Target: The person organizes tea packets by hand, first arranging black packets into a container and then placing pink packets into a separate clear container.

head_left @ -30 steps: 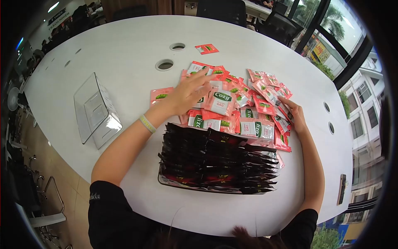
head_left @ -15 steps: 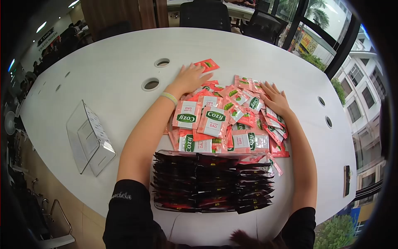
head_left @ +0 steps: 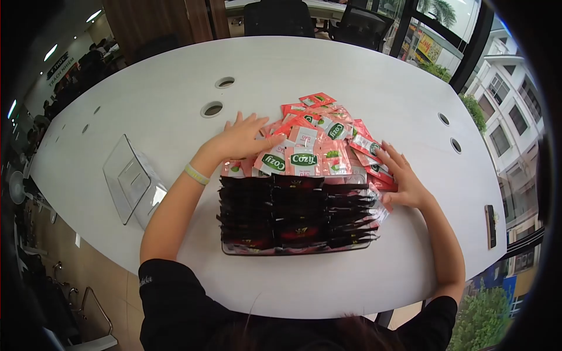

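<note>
The Cozy sachets (head_left: 304, 159) now lie in one tighter heap on the desk (head_left: 316, 286), just beyond the black packets (head_left: 297, 213); the stray red sachet (head_left: 317, 99), apart a second ago, meets its far edge. Left hand (head_left: 241, 139) and right hand (head_left: 407, 180) flank the heap, fingers splayed, grasping nothing

An office, with black chairs (head_left: 278, 20) behind a broad white desk (head_left: 158, 82) cut with round holes (head_left: 212, 109), a wall sign (head_left: 60, 69) and, apparently, seated people (head_left: 92, 59) at the dim upper left.
</note>
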A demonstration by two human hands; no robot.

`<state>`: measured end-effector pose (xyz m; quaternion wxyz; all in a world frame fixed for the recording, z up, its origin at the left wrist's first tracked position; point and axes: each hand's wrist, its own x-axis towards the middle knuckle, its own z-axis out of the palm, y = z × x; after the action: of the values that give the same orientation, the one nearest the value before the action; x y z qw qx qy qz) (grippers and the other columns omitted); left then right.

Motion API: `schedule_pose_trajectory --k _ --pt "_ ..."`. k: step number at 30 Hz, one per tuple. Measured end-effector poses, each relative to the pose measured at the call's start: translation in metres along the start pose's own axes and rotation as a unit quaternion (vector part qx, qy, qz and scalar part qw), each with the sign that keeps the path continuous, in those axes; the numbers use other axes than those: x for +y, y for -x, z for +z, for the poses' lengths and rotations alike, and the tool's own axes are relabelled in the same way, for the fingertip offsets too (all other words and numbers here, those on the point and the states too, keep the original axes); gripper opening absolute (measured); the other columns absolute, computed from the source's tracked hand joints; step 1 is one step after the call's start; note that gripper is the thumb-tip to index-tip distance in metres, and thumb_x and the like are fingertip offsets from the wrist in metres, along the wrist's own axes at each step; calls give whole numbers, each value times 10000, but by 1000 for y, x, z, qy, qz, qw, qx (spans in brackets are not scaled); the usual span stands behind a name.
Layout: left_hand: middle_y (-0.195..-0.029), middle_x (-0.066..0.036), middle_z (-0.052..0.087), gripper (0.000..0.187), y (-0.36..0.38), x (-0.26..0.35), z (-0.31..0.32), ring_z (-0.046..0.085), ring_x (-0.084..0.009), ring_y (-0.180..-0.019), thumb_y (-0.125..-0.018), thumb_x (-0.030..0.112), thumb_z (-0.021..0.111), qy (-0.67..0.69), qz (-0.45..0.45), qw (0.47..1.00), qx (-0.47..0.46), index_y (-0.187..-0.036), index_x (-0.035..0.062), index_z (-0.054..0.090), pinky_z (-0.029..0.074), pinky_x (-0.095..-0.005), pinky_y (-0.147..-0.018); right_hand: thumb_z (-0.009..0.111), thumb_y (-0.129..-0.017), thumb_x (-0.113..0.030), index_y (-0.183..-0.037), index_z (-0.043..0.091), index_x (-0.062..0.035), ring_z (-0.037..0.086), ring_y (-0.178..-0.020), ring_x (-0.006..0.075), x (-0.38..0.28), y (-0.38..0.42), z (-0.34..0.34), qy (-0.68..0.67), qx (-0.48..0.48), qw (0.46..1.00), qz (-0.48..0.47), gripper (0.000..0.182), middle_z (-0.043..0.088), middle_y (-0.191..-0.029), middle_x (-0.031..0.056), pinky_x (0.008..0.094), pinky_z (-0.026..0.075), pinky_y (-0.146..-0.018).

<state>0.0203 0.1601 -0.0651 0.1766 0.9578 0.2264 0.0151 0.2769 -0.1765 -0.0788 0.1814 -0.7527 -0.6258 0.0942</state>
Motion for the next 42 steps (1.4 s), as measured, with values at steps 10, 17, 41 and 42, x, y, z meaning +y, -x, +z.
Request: schedule_pose_trajectory --k 10,17,41,42 --pt "-1293 -200 539 674 10 51 36 563 -213 -1171 -946 411 579 466 88 880 -1 -1432 1 355 473 -305 -902 617 -896 -175 -1465 403 -179 311 -1407 402 -42 -21 39 -29 116 993 -24 608 365 -1512 172 463 352 -1098" --pt "-1319 -138 513 735 1 43 36 551 -212 -1174 -890 199 664 729 106 671 -83 -1478 18 263 503 -327 -922 554 -839 23 -1394 460 -79 468 -1265 406 -49 -35 58 -85 202 974 -57 572 442 -1434 184 420 436 -1015" --pt "-1168 -208 625 766 10 30 5 643 -273 -972 -803 510 705 150 178 971 -50 -1317 -28 522 528 -361 -803 518 -930 -421 -1500 370 -195 244 -1440 337 -53 -38 51 -131 144 980 -40 631 276 -1564 169 491 88 -1168" --pt "-1168 -208 625 766 10 33 5 643 -273 -972 -803 510 705 150 178 971 -49 -1317 -28 522 528 -361 -803 518 -930 -421 -1500 370 -195 244 -1440 337 -53 -38 51 -130 145 980 -40 631 276 -1564 169 491 88 -1168"
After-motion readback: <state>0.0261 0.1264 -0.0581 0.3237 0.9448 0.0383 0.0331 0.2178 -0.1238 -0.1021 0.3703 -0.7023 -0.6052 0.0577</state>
